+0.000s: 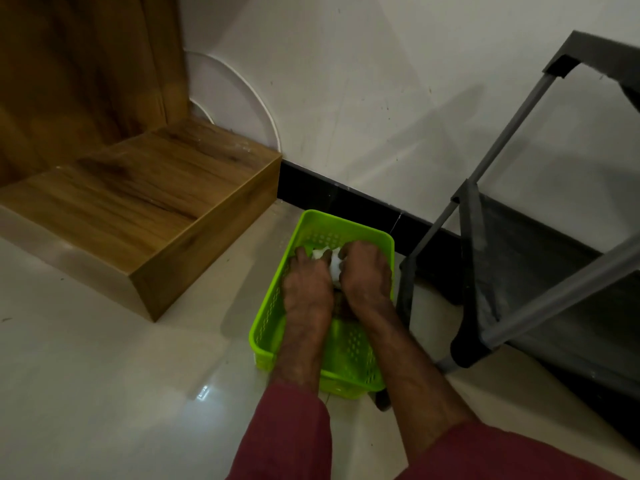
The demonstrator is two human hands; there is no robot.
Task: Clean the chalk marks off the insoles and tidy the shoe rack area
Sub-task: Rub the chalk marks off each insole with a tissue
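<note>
Both hands are inside the green basket, which stands on the floor just beside the grey shoe rack. The left hand and the right hand each grasp 1 white bundle held between them. What the bundle is cannot be told.

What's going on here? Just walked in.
A person reaches both hands into a green plastic basket on the floor, between a wooden step and a grey shoe rack. The right hand grips a white item, maybe a cloth; the left hand touches it too. No insoles visible.
</note>
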